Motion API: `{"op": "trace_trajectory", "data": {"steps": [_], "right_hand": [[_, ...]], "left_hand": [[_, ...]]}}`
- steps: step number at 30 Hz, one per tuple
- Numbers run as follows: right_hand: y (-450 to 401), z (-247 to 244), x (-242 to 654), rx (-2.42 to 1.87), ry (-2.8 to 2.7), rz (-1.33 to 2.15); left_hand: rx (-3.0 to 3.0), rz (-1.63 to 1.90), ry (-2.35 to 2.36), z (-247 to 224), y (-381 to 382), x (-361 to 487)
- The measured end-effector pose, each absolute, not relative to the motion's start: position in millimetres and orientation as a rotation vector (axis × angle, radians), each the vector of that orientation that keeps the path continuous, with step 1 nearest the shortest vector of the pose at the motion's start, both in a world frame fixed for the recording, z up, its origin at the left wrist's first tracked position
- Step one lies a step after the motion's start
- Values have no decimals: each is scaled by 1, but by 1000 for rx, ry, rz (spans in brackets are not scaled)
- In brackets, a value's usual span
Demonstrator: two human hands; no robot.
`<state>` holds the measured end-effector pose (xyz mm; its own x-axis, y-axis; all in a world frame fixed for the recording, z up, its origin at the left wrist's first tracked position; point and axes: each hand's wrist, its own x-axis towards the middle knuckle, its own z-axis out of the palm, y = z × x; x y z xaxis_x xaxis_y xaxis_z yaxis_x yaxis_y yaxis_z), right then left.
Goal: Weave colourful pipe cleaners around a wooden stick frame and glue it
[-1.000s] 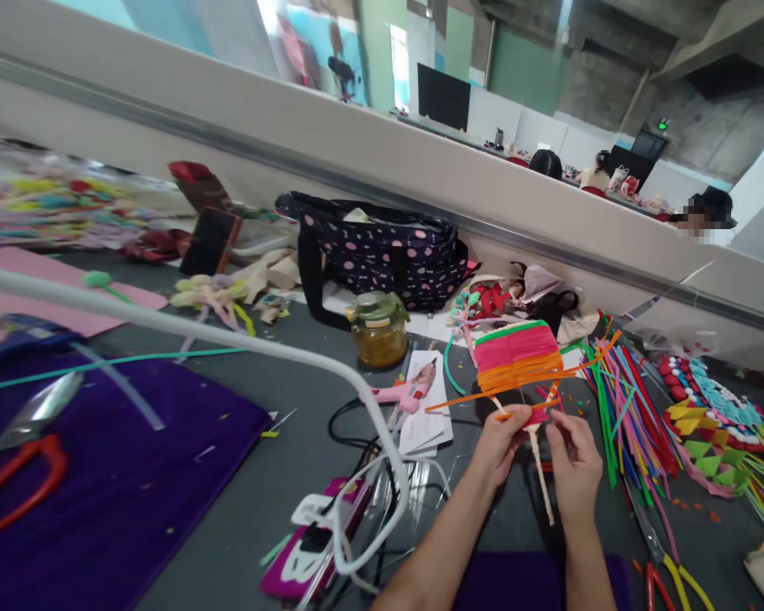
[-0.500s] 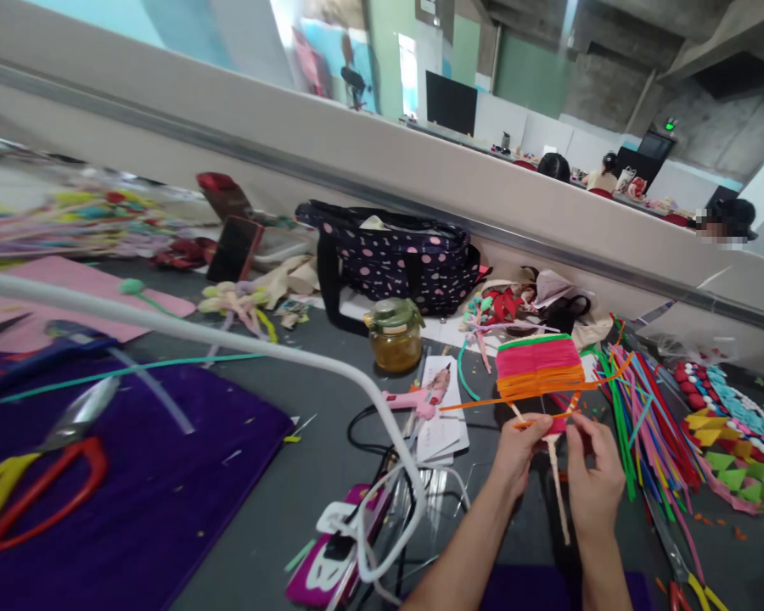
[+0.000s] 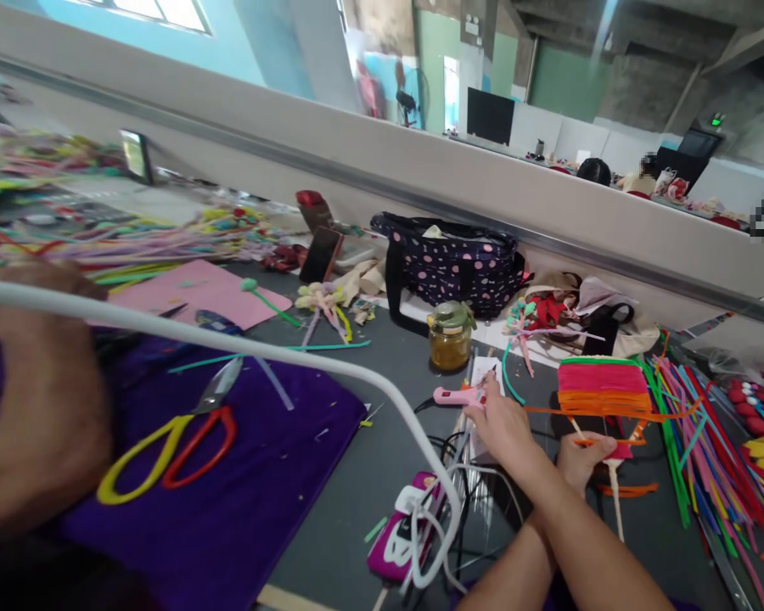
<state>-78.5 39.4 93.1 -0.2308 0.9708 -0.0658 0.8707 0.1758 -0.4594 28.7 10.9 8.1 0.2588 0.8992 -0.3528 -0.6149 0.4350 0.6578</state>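
My crossed forearms reach over the dark table. My left hand (image 3: 579, 462) pinches the stick frame of a woven piece (image 3: 604, 389), with green, pink and orange bands and loose orange strips. A pale stick (image 3: 616, 501) extends below it. Farther left, my right hand (image 3: 502, 424) has its fingers closed on a pink glue gun (image 3: 459, 396), beside white paper. Part of the left hand is hidden behind the right forearm.
A glass jar (image 3: 450, 338) and dotted bag (image 3: 455, 263) stand behind the glue gun. Colored strips (image 3: 706, 441) lie right. A white tube (image 3: 331, 361) arches across the left, over scissors (image 3: 197, 433) on purple cloth. Another person's arm (image 3: 44, 407) is far left.
My right hand has left the woven piece, crossed over my left arm and taken hold of the glue gun. The view has shifted left, bringing another person's arm into sight.
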Motion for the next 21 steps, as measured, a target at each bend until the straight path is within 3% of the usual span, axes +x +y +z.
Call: {"op": "trace_trajectory", "data": {"steps": [9,21], "right_hand": [[58,51,-96,-1946,-1923,769],[51,44,-82,-1756,-1703,853]], "left_hand": [[439,1026,702,2,4,33],[468,1020,747,-6,2,41]]}}
